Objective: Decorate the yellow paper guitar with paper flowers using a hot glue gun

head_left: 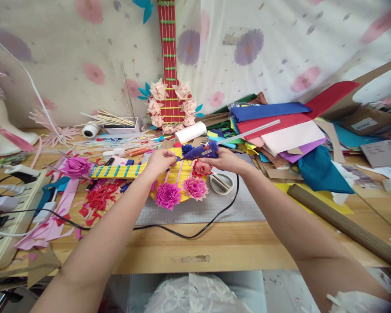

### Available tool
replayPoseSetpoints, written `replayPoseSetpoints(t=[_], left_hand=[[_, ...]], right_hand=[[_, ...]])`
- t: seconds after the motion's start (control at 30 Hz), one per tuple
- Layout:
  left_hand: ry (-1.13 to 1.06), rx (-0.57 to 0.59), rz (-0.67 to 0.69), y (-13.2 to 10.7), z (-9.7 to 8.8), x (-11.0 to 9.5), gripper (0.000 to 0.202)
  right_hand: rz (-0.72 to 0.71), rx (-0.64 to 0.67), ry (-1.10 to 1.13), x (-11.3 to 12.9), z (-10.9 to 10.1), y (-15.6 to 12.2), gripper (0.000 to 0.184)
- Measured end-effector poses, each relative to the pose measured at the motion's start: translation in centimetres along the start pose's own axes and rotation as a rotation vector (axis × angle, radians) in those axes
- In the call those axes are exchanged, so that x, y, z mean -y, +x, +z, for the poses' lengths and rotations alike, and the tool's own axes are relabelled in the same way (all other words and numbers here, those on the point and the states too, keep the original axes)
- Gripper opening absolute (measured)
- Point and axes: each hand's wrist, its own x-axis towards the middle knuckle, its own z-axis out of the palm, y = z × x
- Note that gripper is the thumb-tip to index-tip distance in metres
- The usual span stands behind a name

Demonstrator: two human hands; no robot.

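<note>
My right hand [226,161] is closed round a blue glue gun [200,151] with a clear glue stick [250,130] sticking out of its back. Its nozzle points left at something small pinched in my left hand [159,161]; a dark blue paper piece [186,148] shows by the fingertips. Both hands hover over a yellow paper guitar [179,178] lying flat, with pink paper flowers [168,195] on its body and a blue-barred yellow neck [115,171] running left.
Scissors [222,182] lie on a grey cutting mat [208,208]. The glue gun's black cord [185,234] loops across the wooden table [215,248]. Coloured paper sheets [280,130] pile at the right, red scraps [99,198] and a power strip [13,200] at the left. A red paper guitar [169,87] leans on the back wall.
</note>
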Motion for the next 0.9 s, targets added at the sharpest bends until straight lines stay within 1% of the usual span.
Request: replayPoseSetpoints(t=[0.3,0.5,0.63,0.7,0.8,0.9], left_hand=[[-0.003,0.005,0.011,0.24,0.03,0.16,0.005],[-0.012,0.013,-0.001,0.02,0.04,-0.12,0.006],[-0.002,0.026,0.003,-0.1,-0.02,-0.18,0.006],[0.01,0.023,0.003,0.0,-0.04,-0.05,0.006],[0.037,0.023,0.005,0.26,-0.07,0.24,0.005],[0.049,0.03,0.022,0.37,-0.09,0.36,0.004]], right_hand=[[0.015,0.004,-0.027,0.21,-0.09,-0.14,0.037],[0.023,0.0,-0.011,0.47,-0.01,-0.13,0.036],[0.028,-0.011,-0.038,0.39,-0.04,-0.22,0.042],[0.056,-0.022,-0.062,0.4,-0.1,-0.29,0.045],[0.087,-0.014,-0.088,0.45,-0.19,-0.33,0.047],[0.067,-0.019,-0.075,0.34,-0.17,-0.2,0.046]])
